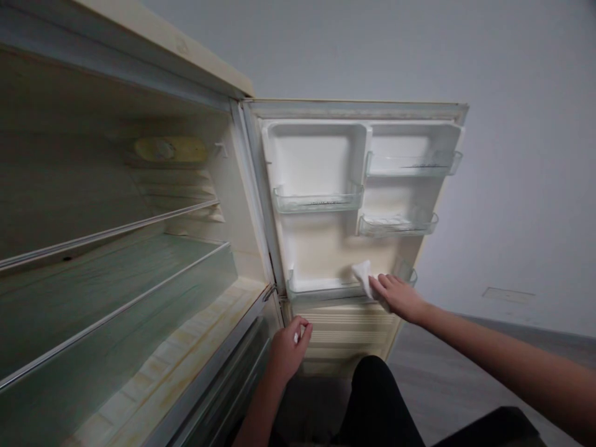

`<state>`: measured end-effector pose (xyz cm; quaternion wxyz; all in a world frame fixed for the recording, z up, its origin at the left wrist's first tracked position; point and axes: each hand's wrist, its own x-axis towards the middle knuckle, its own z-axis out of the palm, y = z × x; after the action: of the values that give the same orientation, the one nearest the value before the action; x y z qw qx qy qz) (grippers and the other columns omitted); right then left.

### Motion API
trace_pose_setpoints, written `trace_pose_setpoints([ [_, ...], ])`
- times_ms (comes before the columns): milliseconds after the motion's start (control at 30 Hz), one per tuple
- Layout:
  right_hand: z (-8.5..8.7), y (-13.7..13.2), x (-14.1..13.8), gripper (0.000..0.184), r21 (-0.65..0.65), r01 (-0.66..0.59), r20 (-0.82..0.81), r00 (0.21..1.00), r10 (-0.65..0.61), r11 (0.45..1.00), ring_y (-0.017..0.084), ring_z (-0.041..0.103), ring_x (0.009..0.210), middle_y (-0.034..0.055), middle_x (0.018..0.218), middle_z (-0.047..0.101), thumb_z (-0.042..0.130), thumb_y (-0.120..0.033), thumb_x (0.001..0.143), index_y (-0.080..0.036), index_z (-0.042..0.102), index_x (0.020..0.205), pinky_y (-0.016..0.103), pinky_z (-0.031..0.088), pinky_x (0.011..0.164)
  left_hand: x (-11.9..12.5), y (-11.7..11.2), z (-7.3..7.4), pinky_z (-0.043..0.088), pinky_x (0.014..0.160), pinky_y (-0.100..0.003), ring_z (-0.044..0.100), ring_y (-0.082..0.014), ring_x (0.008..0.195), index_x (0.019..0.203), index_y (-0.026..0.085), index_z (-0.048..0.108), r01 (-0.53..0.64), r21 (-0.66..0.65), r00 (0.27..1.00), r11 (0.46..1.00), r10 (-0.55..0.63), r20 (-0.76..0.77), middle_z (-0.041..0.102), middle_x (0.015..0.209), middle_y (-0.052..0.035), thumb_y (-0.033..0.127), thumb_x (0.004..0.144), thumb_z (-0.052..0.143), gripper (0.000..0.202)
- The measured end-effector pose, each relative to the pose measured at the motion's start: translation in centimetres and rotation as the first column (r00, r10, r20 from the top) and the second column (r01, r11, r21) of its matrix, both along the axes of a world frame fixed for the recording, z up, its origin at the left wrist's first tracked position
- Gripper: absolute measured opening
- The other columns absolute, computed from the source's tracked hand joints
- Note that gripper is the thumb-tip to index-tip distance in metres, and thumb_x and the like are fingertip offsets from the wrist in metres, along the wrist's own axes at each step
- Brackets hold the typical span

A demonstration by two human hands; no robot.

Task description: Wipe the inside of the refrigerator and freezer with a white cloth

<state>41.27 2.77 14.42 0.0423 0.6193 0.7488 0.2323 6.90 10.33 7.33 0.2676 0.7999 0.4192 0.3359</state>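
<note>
Pinching a white cloth [362, 274] by the lowest door bin [326, 295], right fingers [382, 283] are closed; left fingers [297, 323] curl, contents unclear.

A head-worn camera is looking forward and down from close by, facing the refrigerator door [321, 248] mid-frame.
</note>
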Motion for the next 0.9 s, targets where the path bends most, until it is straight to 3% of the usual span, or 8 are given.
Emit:
trace_pose_setpoints([
  [100,-0.3,-1.9,5.1,0.052,0.001,0.068,-0.020,0.998,-0.068,0.998,0.030,0.057,0.108,0.0181,0.118,0.061,0.053,-0.003,0.083,-0.013,0.052,0.135,0.041,0.047,0.095,-0.4,-0.3,-1.7,0.033,0.061,-0.025,0.056,-0.0143,0.059,0.087,0.022,0.065,0.019,-0.001,1.000,1.000,-0.019,-0.005,0.053,0.061,0.0037,0.048,0.095,0.047,0.033],
  [200,-0.8,-2.7,7.3,0.034,0.056,0.051,-0.030,0.998,-0.049,0.997,0.031,0.056,0.109,0.0181,0.114,0.062,0.052,-0.007,0.087,-0.013,0.061,0.119,0.042,0.043,0.100,-0.4,-0.5,-2.9,0.032,0.060,-0.024,0.054,-0.0142,0.058,0.086,0.021,0.065,0.013,-0.015,1.000,1.000,-0.013,-0.017,0.051,0.059,0.0041,0.048,0.095,0.047,0.033],
  [333,-0.8,-1.9,6.9,0.023,0.067,0.053,-0.086,0.995,-0.047,0.996,0.030,0.059,0.101,0.0162,0.104,0.066,0.051,-0.012,0.091,-0.018,0.063,0.110,0.040,0.044,0.094,0.1,-0.9,-3.4,0.031,0.060,-0.025,0.053,-0.0142,0.058,0.087,0.021,0.065,0.017,-0.038,1.000,0.999,-0.018,-0.012,0.051,0.059,0.0042,0.049,0.095,0.048,0.034],
  [500,0.6,-0.5,6.6,0.017,-0.142,0.002,-0.219,0.975,-0.033,0.990,0.025,0.064,0.090,0.0135,0.098,0.070,0.050,-0.014,0.091,-0.021,0.063,0.098,0.036,0.045,0.086,0.8,-1.2,-4.1,0.031,0.062,-0.026,0.054,-0.0146,0.062,0.072,0.019,0.058,-0.001,-0.124,1.000,0.992,0.001,0.002,0.055,0.062,0.0022,0.051,0.098,0.041,0.044],
  [633,2.3,0.0,6.5,0.025,-0.261,-0.052,-0.342,0.939,-0.042,0.964,0.021,0.066,0.086,0.0109,0.096,0.071,0.056,-0.011,0.083,-0.021,0.062,0.105,0.030,0.046,0.077,1.5,-1.6,-4.5,0.031,0.061,-0.027,0.053,-0.0157,0.060,0.069,0.020,0.054,-0.029,-0.195,0.999,0.980,0.031,0.008,0.050,0.058,0.0024,0.053,0.099,0.034,0.050],
  [767,4.6,2.3,5.8,0.026,0.028,-0.300,-0.211,0.931,0.299,0.954,0.022,0.065,0.094,0.0113,0.105,0.068,0.050,-0.014,0.093,-0.018,0.061,0.117,0.032,0.049,0.081,2.7,-2.2,-2.3,0.034,0.063,-0.028,0.056,-0.0175,0.062,0.074,0.020,0.058,-0.052,-0.217,0.998,0.975,0.057,0.014,0.056,0.062,0.0007,0.052,0.101,0.029,0.051],
  [833,5.4,4.8,4.9,0.035,0.147,-0.507,0.016,0.860,0.511,0.849,0.024,0.062,0.109,0.0133,0.116,0.066,0.044,-0.011,0.097,-0.016,0.057,0.130,0.038,0.050,0.091,3.4,-2.4,-0.5,0.038,0.067,-0.027,0.061,-0.0183,0.069,0.087,0.020,0.063,-0.056,-0.194,0.997,0.979,0.063,0.035,0.064,0.073,-0.0012,0.049,0.102,0.029,0.047],
  [900,5.5,8.0,3.4,0.043,0.147,-0.659,0.182,0.751,0.635,0.738,0.025,0.054,0.127,0.0135,0.132,0.061,0.041,-0.008,0.098,-0.017,0.050,0.140,0.042,0.046,0.104,4.2,-2.4,1.1,0.041,0.069,-0.027,0.063,-0.0183,0.073,0.111,0.020,0.063,-0.079,-0.151,0.996,0.985,0.086,0.040,0.067,0.080,-0.0016,0.048,0.102,0.031,0.043],
])
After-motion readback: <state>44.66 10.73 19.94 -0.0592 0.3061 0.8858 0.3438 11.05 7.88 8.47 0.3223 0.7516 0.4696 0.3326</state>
